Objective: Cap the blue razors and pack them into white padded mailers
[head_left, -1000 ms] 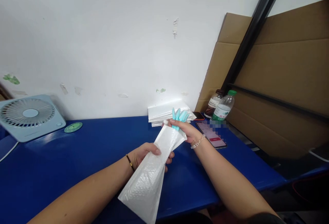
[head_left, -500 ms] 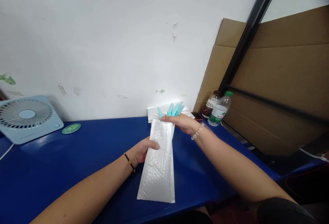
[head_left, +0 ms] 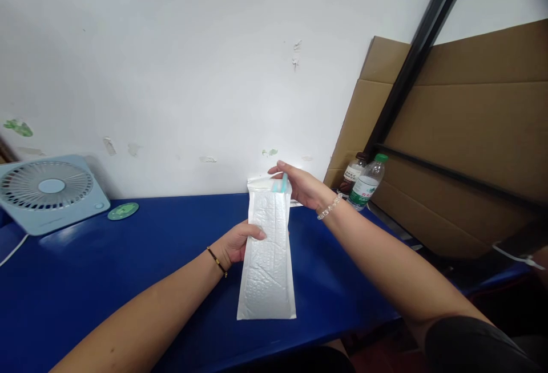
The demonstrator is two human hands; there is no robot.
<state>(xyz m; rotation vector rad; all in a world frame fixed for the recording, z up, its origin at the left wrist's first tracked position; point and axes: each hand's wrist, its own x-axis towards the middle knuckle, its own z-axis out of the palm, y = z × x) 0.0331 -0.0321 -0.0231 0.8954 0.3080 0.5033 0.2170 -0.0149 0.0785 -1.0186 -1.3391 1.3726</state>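
A white bubble mailer [head_left: 269, 253] stands nearly upright over the blue table, its mouth at the top. My left hand [head_left: 240, 240] is closed around its left side, thumb across the front and the other fingers hidden behind. Teal plastic pieces [head_left: 280, 183] sit mostly inside the mouth, only their upper ends showing; their exact kind cannot be made out. At the mouth's right edge is my right hand [head_left: 302, 186], fingers stretched out over the opening beside the teal ends. Part of that hand is hidden by the mailer.
On the blue table [head_left: 171, 247], a light blue fan [head_left: 53, 190] and a green round disc [head_left: 123, 211] lie at the left. A green-capped bottle [head_left: 366, 185] and a brown-capped bottle [head_left: 353, 173] stand at the right, before cardboard [head_left: 471, 162]. White packets [head_left: 295, 203] lie behind the mailer.
The teal pieces have gone down into the mailer, leaving only their ends in sight. My right hand has loosened from them and its fingers now stretch over the mouth.
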